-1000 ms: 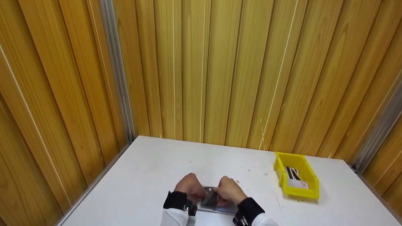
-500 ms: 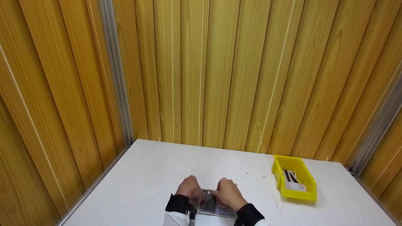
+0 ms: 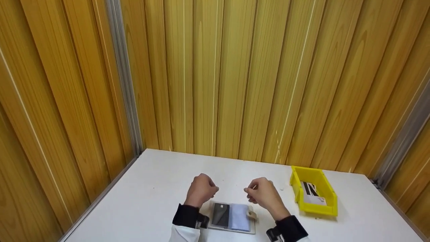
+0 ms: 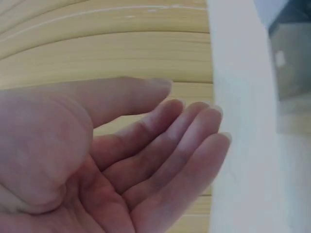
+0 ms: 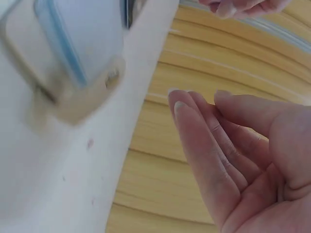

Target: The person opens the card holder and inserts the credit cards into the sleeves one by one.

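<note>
A card holder [image 3: 240,217] lies opened flat on the white table, below and between my hands. A dark card [image 3: 221,215] with a small pale mark sits in its left side; the right side shows bluish clear sleeves. A beige snap tab [image 5: 95,94] sticks out from its right edge. My left hand [image 3: 201,190] hovers above the holder's left, fingers loosely bent, holding nothing. Opposite it, my right hand [image 3: 264,195] hovers on the right, thumb near the fingertips; the right wrist view shows nothing between them. Both hands are apart from the holder.
A yellow bin [image 3: 331,198] stands on the table [image 3: 141,201] at the right, with black-and-white printed cards [image 3: 312,193] in it. Wood-patterned walls [image 3: 208,84] rise behind the table and at both sides.
Both hands have come off the card holder, lifted forward and spread apart. The holder, earlier mostly covered by the hands, now shows its dark card, sleeves and snap tab.
</note>
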`<action>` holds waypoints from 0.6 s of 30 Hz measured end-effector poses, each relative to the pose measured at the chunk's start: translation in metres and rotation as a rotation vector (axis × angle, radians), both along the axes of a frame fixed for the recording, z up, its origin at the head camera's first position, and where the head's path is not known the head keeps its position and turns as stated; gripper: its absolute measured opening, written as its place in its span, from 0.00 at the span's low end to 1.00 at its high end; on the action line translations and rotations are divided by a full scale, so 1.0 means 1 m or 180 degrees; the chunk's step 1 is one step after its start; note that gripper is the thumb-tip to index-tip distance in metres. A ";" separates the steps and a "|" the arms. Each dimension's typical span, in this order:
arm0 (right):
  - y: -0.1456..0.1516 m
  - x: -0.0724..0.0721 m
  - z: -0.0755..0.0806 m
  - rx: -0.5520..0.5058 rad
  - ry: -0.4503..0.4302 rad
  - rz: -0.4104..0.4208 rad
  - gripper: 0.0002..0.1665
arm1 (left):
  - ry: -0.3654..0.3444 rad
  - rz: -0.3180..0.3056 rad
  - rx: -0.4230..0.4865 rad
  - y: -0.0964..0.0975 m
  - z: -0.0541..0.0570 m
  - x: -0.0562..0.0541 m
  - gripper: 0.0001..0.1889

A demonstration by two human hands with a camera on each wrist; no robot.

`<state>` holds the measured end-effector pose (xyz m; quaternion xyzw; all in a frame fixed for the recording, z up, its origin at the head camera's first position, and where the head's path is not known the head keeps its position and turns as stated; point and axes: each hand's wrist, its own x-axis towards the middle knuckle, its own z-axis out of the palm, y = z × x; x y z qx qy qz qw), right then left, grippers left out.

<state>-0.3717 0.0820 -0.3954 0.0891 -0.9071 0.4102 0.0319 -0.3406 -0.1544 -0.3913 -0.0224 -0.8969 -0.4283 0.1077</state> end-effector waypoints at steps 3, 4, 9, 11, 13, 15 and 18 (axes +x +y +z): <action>-0.005 -0.003 0.007 -0.0033 0.0039 -0.0040 0.07 | 0.0081 0.0049 0.0031 -0.015 0.008 0.008 0.05; -0.007 -0.004 0.009 -0.0064 0.0055 -0.0038 0.07 | 0.0123 0.0085 0.0037 -0.020 0.010 0.011 0.05; -0.002 -0.018 0.025 -0.0195 0.0076 -0.0079 0.06 | 0.0440 0.0079 -0.0131 -0.035 0.014 0.016 0.04; 0.013 -0.028 0.030 -0.0196 0.0025 -0.0181 0.07 | 0.0581 -0.0072 -0.0254 -0.031 0.017 0.017 0.04; 0.033 -0.041 0.032 -0.0047 0.0100 -0.0336 0.09 | 0.0698 -0.0254 -0.0417 -0.022 0.020 0.018 0.04; 0.055 -0.053 0.031 0.0219 0.0199 -0.0509 0.10 | 0.0787 -0.0409 -0.0598 -0.010 0.021 0.017 0.05; 0.080 -0.068 0.023 0.0714 0.0411 -0.0709 0.08 | 0.0836 -0.0560 -0.0871 0.007 0.022 0.018 0.04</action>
